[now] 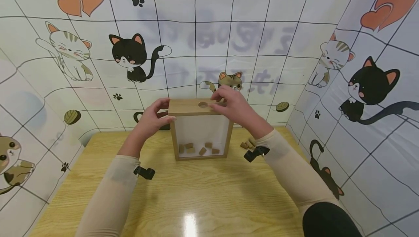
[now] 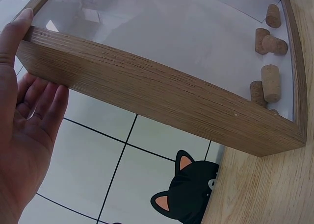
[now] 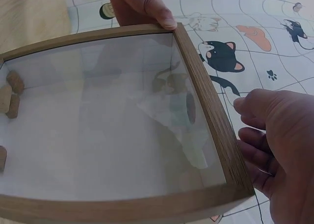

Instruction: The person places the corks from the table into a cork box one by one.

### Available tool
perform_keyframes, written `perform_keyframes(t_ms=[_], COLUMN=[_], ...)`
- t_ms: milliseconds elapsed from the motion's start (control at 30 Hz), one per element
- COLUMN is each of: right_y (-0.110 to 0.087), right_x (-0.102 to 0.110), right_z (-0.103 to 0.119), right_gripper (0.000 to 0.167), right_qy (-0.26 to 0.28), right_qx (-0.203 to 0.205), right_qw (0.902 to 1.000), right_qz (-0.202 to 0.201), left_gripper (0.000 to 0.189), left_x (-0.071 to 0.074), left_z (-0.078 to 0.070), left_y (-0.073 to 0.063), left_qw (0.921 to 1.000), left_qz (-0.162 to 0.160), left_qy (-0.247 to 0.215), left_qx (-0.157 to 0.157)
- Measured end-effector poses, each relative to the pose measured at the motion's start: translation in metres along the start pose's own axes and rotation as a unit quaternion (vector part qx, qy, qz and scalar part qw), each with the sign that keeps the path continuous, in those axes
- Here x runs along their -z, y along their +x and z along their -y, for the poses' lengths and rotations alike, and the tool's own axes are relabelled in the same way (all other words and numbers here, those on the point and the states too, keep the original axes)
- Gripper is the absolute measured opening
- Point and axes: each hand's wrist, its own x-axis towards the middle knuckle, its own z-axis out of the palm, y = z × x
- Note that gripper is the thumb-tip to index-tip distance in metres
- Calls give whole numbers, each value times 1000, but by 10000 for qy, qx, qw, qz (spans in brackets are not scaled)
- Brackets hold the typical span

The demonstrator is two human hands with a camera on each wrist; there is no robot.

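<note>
A wooden shadow box frame (image 1: 193, 108) with a clear front stands upright on the table, a round hole (image 1: 203, 104) in its top. Several corks (image 1: 203, 151) lie at the bottom inside; the left wrist view shows these corks (image 2: 271, 83) closer. My left hand (image 1: 153, 117) grips the box's upper left corner, with the thumb (image 2: 18, 30) on the front edge and fingers behind. Just right of the hole, my right hand (image 1: 230, 105) is over the top, its fingers loosely bent. Nothing shows between the right hand's (image 3: 289, 150) thumb and fingers in the right wrist view.
More loose corks (image 1: 248, 143) lie on the table right of the box, partly behind my right forearm. The wooden table (image 1: 196, 189) ends at a cat-patterned cloth wall (image 1: 193, 40) behind the box and at both sides.
</note>
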Motion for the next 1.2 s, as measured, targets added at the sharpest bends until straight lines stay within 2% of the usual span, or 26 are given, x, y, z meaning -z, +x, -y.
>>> perform_keyframes(t_ms=[267,433,800,1033,1200], right_y=[-25,-53,-137,-177,-206], right_x=[22,38,39,36,23], right_z=[-24,-40,-95,-125,-150], right_gripper=[14,13,18,25,28], right_qy=[-345,-541,-751,-584,-602], right_qx=[63,-419,-1639,-2287,-2583], right_qw=[9981,9961,9834,9715,9638], right_qz=[-498,-553,-227,198,278], left_gripper=[75,75,74,74,74], left_x=[2,1,0,-1,0], left_z=[0,2,3,2,3], left_y=[-1,1,2,1,1], left_qw=[10000,10000,9999,10000,9999], left_qz=[0,-10,8,-27,-13], left_qy=[-25,-54,-95,-96,-145], left_qx=[27,22,36,-3,12])
